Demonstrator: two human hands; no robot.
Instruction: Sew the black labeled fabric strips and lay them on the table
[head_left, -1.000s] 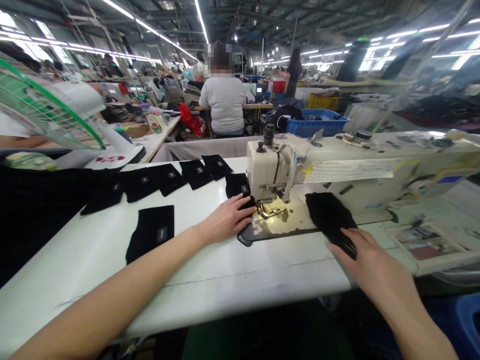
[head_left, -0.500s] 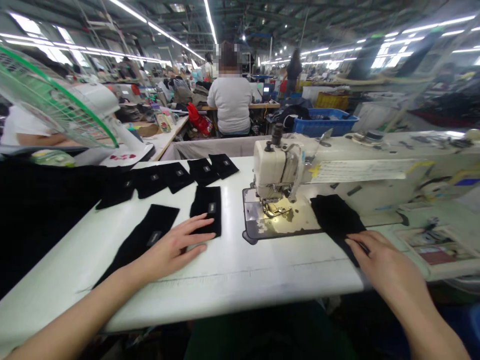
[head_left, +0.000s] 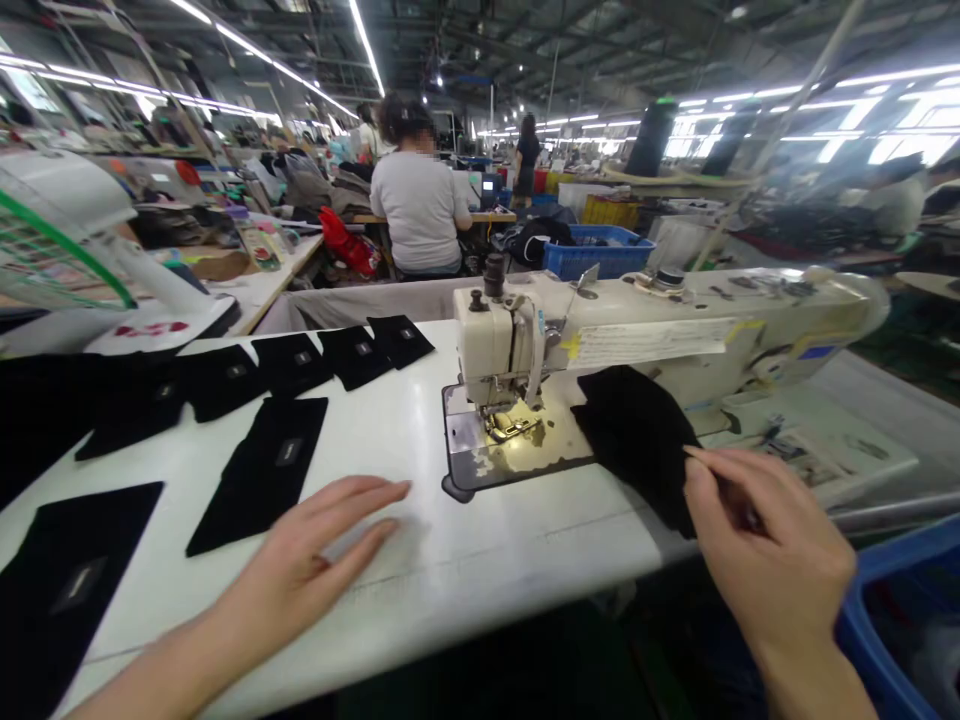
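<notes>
My right hand (head_left: 772, 540) pinches the near right edge of a black fabric piece (head_left: 634, 435), part of which lies on the bed of the sewing machine (head_left: 499, 340), right of the presser foot (head_left: 510, 425). It looks like more than one layer, but I cannot tell for sure. My left hand (head_left: 322, 550) is open over the white tabletop (head_left: 420, 560), fingers pointing toward the machine, holding nothing. Just beyond its wrist lies a black piece with a small dark label (head_left: 259, 475). Another labelled black piece (head_left: 82, 590) lies at the near left, cut off by the frame.
Several labelled black pieces (head_left: 292, 362) overlap in a row along the table's far side. A white fan with a green guard (head_left: 67, 245) stands at far left. Blue baskets sit beyond the machine (head_left: 600, 252) and at lower right (head_left: 885, 620). A person in grey (head_left: 416, 210) sits ahead.
My left hand has come off the labelled piece, and both near pieces now lie farther left. My right hand has raised the edge of its fabric slightly. The view has turned right.
</notes>
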